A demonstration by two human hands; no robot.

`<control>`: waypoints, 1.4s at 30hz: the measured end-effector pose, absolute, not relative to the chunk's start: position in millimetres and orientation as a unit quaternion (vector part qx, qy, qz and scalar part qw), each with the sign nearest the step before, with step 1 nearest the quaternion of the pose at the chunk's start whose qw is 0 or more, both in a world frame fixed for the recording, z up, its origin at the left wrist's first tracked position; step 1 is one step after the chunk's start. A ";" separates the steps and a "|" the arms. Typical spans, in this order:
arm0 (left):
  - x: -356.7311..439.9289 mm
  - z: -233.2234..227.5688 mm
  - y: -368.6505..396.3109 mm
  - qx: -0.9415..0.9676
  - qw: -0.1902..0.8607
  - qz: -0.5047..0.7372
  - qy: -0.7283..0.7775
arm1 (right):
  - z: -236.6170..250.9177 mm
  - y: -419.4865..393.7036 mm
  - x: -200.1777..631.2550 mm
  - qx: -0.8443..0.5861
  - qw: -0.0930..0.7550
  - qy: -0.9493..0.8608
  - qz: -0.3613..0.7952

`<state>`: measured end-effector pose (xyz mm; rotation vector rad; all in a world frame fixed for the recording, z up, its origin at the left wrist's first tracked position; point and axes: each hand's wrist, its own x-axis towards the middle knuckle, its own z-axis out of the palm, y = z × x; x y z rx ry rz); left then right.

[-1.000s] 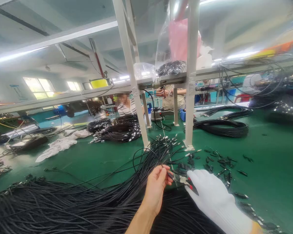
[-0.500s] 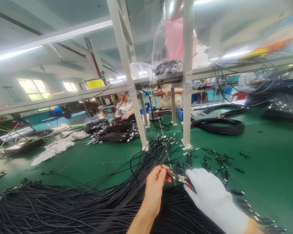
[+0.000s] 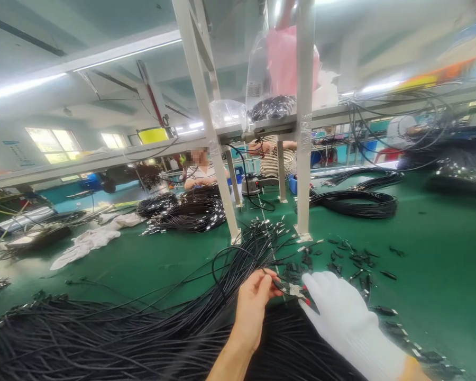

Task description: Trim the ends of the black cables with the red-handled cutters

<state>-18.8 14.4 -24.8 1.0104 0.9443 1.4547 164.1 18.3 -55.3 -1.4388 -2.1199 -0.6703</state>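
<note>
The cable end, pinched in the bare left hand, is best steadied while the pliers gripped by the gloved right hand close squarely.

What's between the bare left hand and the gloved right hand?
In the head view, pliers bridge the left hand and right hand, above black cables.

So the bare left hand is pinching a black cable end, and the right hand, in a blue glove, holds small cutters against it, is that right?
Not quite: the glove is white, not blue. In the head view the bare left hand pinches a black cable end, and the right hand, in a white glove, holds the small cutters against it.
</note>
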 end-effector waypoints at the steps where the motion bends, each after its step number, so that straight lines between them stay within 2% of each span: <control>1: -18.8 -25.5 14.8 0.424 0.535 0.612 0.399 | -55.0 18.0 164.1 -0.529 0.240 -0.776 -0.246; 11: -18.9 -28.7 16.8 0.426 0.540 0.606 0.399 | -57.7 16.8 164.3 -0.539 0.189 -0.783 -0.247; 24: -21.4 -25.3 15.8 0.462 0.497 0.599 0.426 | -58.6 20.0 167.4 -0.523 0.177 -0.796 -0.250; 42: -24.0 -16.0 15.4 0.483 0.493 0.591 0.418 | -21.2 2.9 157.8 -0.537 0.182 -0.799 -0.201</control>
